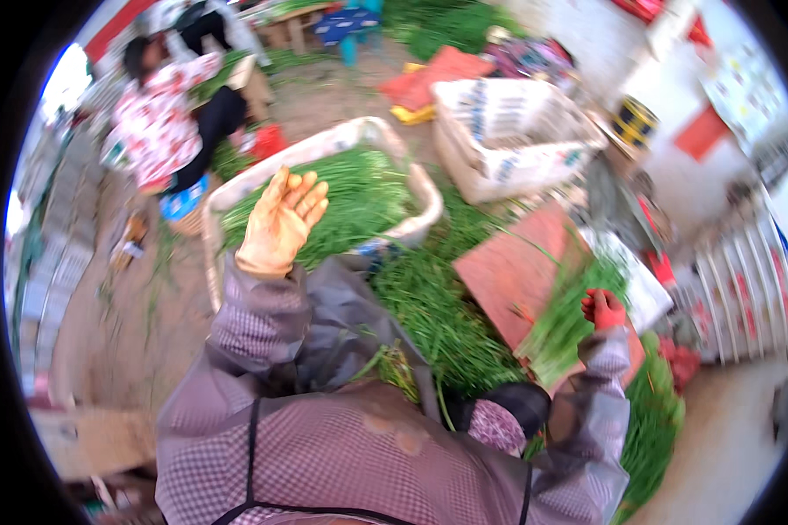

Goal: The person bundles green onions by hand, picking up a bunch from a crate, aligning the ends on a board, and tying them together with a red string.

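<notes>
Left grip (284, 219) loosely wide near white crate (425, 194) of green stalks (359, 185); right grip (599, 308) at leafy bunch (562, 334), hold indeterminable through blur

No text is legible; blue print (479, 114) on the white box (534, 168) is blurred.

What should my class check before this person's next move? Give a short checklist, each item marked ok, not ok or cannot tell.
1. Left hand free: ok; palm open, fingers loosely bent, nothing visible in it.
2. Right hand has a firm grip on the green bundle: cannot tell; fingers are curled at its edge, and blurred.
3. Bundle supported: ok; it lies across the reddish board.
4. Pale crate holding green stalks: ok.
5. All loose greens gathered up: not ok; a heap lies between crate and board.
</notes>
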Available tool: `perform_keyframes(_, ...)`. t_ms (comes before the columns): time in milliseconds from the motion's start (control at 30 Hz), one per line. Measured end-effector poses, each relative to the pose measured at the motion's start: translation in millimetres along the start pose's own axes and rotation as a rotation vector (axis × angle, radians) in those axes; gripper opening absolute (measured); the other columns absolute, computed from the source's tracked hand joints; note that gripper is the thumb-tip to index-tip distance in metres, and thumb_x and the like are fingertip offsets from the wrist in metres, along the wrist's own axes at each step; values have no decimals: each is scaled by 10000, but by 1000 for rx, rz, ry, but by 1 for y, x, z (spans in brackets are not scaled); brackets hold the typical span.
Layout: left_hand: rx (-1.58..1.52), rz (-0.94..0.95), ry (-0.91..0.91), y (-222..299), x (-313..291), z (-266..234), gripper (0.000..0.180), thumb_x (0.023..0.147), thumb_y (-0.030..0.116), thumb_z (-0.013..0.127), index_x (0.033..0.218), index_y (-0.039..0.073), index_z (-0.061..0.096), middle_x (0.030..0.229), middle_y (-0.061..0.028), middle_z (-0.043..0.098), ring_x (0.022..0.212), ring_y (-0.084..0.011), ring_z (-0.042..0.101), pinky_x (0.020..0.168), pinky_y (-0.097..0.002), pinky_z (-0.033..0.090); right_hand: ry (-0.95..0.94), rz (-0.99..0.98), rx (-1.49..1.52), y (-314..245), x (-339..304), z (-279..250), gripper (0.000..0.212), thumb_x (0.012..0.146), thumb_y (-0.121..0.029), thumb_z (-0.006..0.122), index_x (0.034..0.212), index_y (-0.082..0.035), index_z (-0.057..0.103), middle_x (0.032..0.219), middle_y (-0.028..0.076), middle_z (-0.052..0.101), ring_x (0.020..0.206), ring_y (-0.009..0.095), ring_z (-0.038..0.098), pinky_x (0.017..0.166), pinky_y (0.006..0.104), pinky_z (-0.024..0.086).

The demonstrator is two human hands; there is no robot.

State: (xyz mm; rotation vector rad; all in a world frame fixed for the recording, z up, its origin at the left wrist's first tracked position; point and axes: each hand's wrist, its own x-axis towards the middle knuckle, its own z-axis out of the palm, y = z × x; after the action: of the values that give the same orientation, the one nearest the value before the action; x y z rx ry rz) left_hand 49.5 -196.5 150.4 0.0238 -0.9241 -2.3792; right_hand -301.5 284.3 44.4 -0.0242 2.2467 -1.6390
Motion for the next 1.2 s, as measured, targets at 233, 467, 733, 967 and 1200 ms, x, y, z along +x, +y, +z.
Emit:
perform_keyframes(233,312,303,611,107,-89,-127,358,899,270,579,1199,89,505,1240,-103,554,1104,-278,549,922,-383,438,-576,-227,-74,-46,-12,220,298,913,-160,568,1190,-48,562,932,63,664,744,124,618,632,237,477)
perform_keyframes(467,819,41,945,91,-120,-248,458,845,162,641,1255,48,469,1158,-80,595,990,-223,603,799,-309,483,-888,-473,-435,-40,-36,393,344,876,-122,607,1213,-68,564,1035,116,659,922,172,633,824,298,493)
perform_keyframes(733,2236,-416,626,127,-22,-342,973,621,209,757,1435,60,245,1461,-165,314,1352,-297,303,1093,-396,284,-928,-699,-520,-4,-46,476,386,832,-148,615,1206,-66,563,1127,168,619,1044,299,591,898,358,470)
perform_keyframes(967,2278,-675,376,133,27,-446,1095,537,242,822,1433,49,223,1455,-181,313,1348,-312,306,1108,-364,275,-883,-257,-89,-3,-51,470,304,855,-31,584,1158,-29,610,1067,88,656,992,133,599,889,271,455)
perform_keyframes(1200,1881,-1059,293,150,61,-486,1048,469,227,868,1376,97,360,1236,-197,556,1192,-345,497,990,-365,405,-829,-169,51,-17,-51,471,243,893,4,525,1114,2,625,1095,106,648,1023,165,594,924,281,439)
